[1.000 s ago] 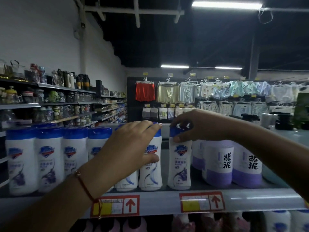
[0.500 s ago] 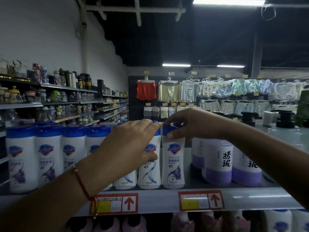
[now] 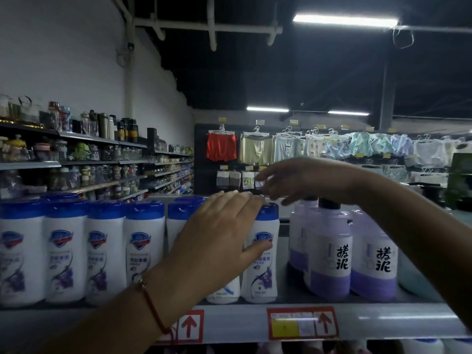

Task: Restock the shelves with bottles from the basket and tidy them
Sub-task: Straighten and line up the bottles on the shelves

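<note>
Bottles stand in a row on the shelf; left hand rests flat-fingered on them, right hand hovers loose and empty; tidying seems nearly done, basket unseen

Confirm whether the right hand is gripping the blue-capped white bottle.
No, the right hand hovers open above the blue-capped white bottle, fingers spread, holding nothing.

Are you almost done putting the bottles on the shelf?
Nearly, here. A row of white blue-capped bottles already stands upright on the shelf. The left hand rests open against the end bottle, straightening it; the right hand hovers empty above. No basket is in view, so what's left is unclear.
</note>
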Motion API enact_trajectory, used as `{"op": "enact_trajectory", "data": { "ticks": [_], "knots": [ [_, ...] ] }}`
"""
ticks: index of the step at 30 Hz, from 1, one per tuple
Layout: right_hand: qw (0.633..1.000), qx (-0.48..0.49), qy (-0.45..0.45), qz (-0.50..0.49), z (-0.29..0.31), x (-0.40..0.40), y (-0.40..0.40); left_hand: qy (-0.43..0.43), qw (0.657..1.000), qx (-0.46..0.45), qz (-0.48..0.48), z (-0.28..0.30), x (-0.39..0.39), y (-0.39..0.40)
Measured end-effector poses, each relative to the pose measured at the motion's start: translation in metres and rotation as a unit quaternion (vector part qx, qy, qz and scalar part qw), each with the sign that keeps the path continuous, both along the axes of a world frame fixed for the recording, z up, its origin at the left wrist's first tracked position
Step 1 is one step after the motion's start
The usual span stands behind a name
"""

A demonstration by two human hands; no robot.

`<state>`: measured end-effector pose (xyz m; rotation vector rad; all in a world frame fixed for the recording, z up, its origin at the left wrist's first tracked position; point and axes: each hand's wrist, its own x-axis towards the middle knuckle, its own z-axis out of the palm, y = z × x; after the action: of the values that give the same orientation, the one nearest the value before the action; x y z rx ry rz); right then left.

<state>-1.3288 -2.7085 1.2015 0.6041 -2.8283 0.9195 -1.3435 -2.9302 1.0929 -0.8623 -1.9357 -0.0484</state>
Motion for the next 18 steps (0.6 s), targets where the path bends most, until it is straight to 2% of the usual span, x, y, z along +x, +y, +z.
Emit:
{"op": "enact_trajectory", "data": {
  "ticks": [2, 4, 6, 9, 12, 15, 18],
  "knots": [
    [0.999, -0.030, 0.024, -0.022, 0.009, -0.006, -0.005, -0.007, 1.000, -0.008, -0.001, -0.004, -0.002, 0.002],
    [0.998, -0.011, 0.041, -0.041, 0.013, -0.018, -0.016, 0.001, 1.000, -0.007, 0.003, -0.007, -0.004, 0.004],
    [0.996, 0.057, 0.043, -0.048, 0.014, -0.035, -0.032, 0.011, 1.000, 0.004, 0.002, -0.006, -0.005, 0.006],
    [0.981, 0.189, -0.004, -0.043, 0.012, -0.063, -0.053, 0.011, 1.000, 0.011, 0.009, -0.006, -0.004, 0.009],
    [0.965, 0.252, -0.046, -0.050, 0.009, -0.086, -0.065, 0.012, 1.000, 0.011, 0.024, -0.007, -0.004, 0.010],
    [0.946, 0.321, -0.034, -0.039, 0.008, -0.096, -0.071, 0.009, 1.000, 0.017, 0.021, -0.006, -0.004, 0.010],
    [0.937, 0.349, 0.010, -0.030, 0.007, -0.094, -0.078, -0.002, 1.000, 0.019, 0.013, -0.006, -0.002, 0.010]
  ]
}}
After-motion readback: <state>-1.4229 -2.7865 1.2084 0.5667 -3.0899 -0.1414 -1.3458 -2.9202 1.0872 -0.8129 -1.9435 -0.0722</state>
